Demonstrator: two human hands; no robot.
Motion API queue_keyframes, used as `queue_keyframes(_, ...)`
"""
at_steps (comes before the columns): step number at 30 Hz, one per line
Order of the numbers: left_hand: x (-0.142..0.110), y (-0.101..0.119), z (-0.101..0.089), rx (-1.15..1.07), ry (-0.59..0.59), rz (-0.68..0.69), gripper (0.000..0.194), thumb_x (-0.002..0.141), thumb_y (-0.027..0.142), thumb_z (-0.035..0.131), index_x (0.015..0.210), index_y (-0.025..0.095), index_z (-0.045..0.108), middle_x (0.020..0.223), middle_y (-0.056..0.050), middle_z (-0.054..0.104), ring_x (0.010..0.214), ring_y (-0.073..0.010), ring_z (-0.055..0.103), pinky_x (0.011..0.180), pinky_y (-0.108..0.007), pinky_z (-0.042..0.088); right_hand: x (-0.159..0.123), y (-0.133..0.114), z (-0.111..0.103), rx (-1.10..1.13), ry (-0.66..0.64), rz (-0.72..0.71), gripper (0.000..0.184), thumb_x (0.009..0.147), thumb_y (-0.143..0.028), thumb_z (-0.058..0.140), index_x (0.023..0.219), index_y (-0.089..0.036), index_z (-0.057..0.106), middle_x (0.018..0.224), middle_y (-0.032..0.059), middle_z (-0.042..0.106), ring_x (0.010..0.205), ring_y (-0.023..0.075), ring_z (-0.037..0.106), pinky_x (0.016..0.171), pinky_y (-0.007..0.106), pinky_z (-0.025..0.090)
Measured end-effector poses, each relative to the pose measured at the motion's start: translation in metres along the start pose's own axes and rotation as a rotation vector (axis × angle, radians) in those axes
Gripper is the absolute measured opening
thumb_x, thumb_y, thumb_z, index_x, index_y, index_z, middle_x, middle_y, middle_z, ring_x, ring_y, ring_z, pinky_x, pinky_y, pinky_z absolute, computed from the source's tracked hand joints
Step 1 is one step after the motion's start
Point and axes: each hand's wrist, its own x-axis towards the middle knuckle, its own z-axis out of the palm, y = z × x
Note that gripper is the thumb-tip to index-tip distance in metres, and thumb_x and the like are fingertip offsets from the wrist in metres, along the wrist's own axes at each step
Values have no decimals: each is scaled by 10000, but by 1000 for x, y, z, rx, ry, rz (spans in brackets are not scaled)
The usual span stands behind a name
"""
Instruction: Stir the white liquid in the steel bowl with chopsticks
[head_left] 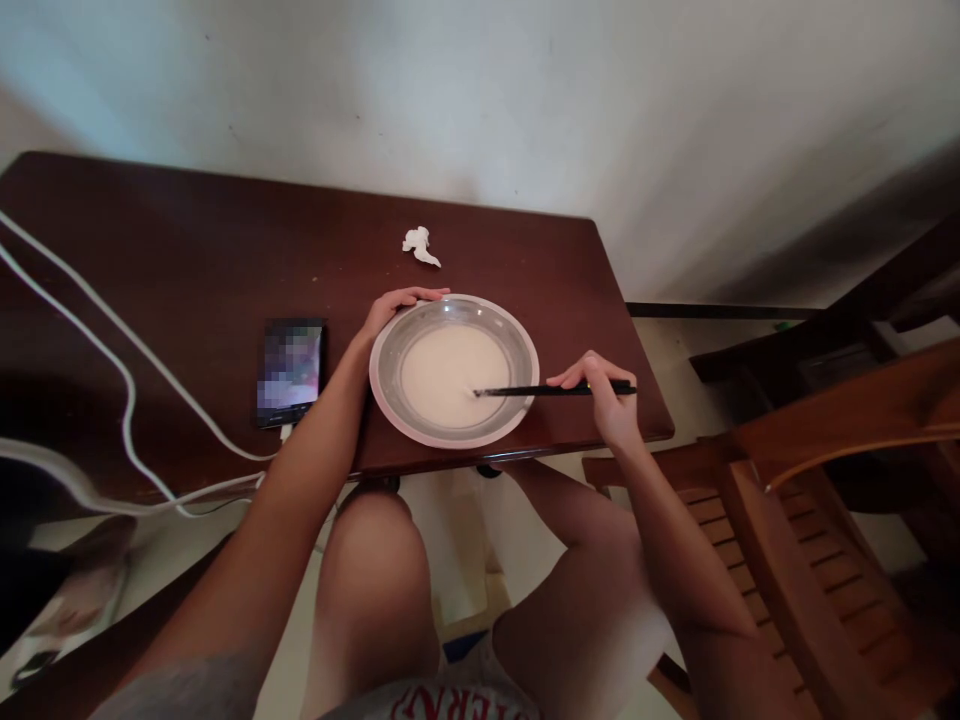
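Our R hand (606,398) grips black chopsticks (559,390), tips in white mix (454,372); our L hand (397,303) is on the bowl's (384,400) far L rim. Bowl's near worktop (577,300) edge, w/ phone (289,372) to L & tissue (420,246) behind.

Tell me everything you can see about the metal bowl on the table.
The round, wide-rimmed bowl looks like shiny metal, its rim catching a pinkish tint. It sits upright at the front edge of the dark table, holding smooth, off-white liquid. The left hand touches its far left rim; black chopsticks in the right hand cross its right rim, tips in the liquid.
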Motion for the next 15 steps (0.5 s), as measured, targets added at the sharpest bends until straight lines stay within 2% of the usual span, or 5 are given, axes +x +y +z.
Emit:
queue_keyframes(4, -1, -1, 0, -15, -13, -8, 310, 651, 226, 535, 799, 179, 803, 1143, -78, 766, 1295, -328, 574, 1191, -439, 328, 11, 0, 19, -6, -278, 18, 323, 957, -396, 538, 746, -251, 734, 836, 9, 797, 837, 187, 674, 821, 373, 511)
queue_keyframes(6, -3, 0, 1, -32, -18, -25, 319, 658, 224, 534, 810, 171, 810, 1166, -83, 759, 1280, -329, 584, 1184, -446, 339, 23, 3, 27, -78, -319, -52, 244, 939, -381, 575, 820, -264, 754, 941, 1, 808, 884, 183, 660, 848, 374, 501)
queue_keyframes(8, -4, 0, 3, -60, -3, -39, 322, 664, 228, 532, 813, 169, 811, 1191, -84, 750, 1257, -337, 598, 1170, -468, 357, 35, 6, 27, -122, -277, -122, 252, 947, -367, 565, 812, -272, 755, 889, -10, 803, 869, 180, 656, 847, 374, 487)
queue_keyframes(12, -6, 1, 4, -79, -5, -25, 333, 672, 231, 552, 856, 132, 812, 1221, -111, 736, 1265, -355, 592, 1158, -499, 366, 45, 6, 11, 7, -24, -100, 403, 965, -378, 525, 621, -232, 677, 704, 0, 756, 744, 168, 683, 786, 351, 495)
queue_keyframes(15, -6, 2, 3, -79, -13, -24, 327, 664, 233, 563, 849, 133, 814, 1219, -114, 736, 1285, -357, 579, 1166, -493, 355, 35, 6, 10, 136, -23, -54, 470, 975, -411, 493, 572, -222, 644, 609, 0, 715, 611, 152, 662, 685, 326, 497)
